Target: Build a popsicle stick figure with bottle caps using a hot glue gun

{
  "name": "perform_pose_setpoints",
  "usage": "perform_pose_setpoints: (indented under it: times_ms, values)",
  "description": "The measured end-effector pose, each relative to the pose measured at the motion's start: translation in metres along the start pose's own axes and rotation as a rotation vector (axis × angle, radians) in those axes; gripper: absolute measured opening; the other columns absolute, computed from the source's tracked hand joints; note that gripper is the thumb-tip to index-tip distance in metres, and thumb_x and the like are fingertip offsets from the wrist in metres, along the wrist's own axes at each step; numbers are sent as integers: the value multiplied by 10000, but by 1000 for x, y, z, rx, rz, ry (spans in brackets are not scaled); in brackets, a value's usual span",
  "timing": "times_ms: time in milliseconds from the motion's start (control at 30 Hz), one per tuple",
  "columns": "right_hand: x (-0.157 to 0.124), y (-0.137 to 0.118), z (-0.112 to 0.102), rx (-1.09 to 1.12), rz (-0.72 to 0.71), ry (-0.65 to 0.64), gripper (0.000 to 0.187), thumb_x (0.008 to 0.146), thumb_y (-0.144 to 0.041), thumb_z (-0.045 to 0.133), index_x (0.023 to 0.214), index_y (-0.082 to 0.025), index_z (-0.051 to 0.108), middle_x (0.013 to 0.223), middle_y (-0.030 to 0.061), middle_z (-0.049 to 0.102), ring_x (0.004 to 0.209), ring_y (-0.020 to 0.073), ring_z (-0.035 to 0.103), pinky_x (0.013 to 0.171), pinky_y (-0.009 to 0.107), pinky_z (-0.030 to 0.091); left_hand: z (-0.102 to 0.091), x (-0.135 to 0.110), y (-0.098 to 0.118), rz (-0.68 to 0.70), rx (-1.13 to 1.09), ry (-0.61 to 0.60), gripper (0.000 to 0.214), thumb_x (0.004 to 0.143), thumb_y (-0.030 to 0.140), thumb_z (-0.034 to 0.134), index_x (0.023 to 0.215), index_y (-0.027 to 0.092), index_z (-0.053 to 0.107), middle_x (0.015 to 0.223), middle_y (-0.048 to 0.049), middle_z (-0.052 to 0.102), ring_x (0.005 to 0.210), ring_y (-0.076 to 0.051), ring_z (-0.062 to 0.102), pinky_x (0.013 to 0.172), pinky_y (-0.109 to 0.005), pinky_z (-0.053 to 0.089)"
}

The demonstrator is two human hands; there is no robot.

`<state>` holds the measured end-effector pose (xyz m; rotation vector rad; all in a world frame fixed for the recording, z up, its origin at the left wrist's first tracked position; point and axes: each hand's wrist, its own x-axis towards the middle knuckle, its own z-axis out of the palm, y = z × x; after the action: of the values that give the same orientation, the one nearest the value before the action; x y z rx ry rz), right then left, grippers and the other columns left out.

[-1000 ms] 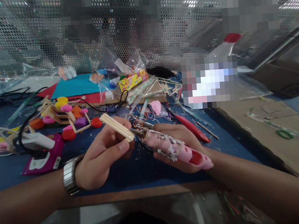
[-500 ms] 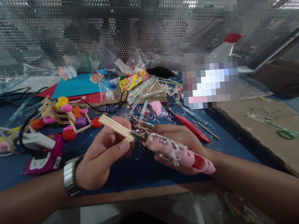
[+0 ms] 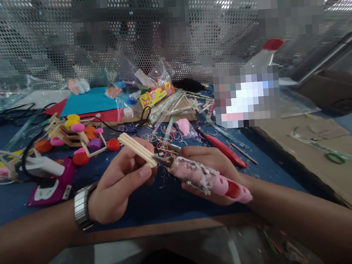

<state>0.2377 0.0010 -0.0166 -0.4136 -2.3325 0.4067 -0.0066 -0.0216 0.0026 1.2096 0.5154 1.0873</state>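
Observation:
My left hand (image 3: 119, 184), with a metal-banded watch at its wrist, pinches a small bundle of pale wooden sticks (image 3: 137, 150) between thumb and fingers. My right hand (image 3: 210, 161) is wrapped round a pink hot glue gun (image 3: 197, 174), its body crusted with whitish and grey residue. The metal nozzle (image 3: 164, 161) points left and meets the near end of the sticks, by my left thumb. My right fingers are partly hidden behind the glue gun, and so is its trigger.
Left stands a stick model (image 3: 64, 135) with coloured discs, behind a purple power strip (image 3: 52, 193) with a white plug. A red-handled tool (image 3: 225, 150) lies right of centre. Loose sticks (image 3: 174, 104) and a yellow box (image 3: 155, 95) lie behind; cardboard (image 3: 286, 152) is at right.
Almost nothing differs. The sticks have shifted very slightly in my left hand's grip, and the nozzle stays against their near end.

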Motion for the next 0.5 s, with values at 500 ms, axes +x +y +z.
perform_pose_setpoints:
  times_ms: [500]
  values:
    - [6,3,4,62,12,38,167,1016,-366,644,1022,-199,642,907,84,717,882,226,673,800,340,550,-2,0,0,-44,-47,74,156,894,249,793,1043,233,751,791,-15,640,736,-144,604,660,-228,558]
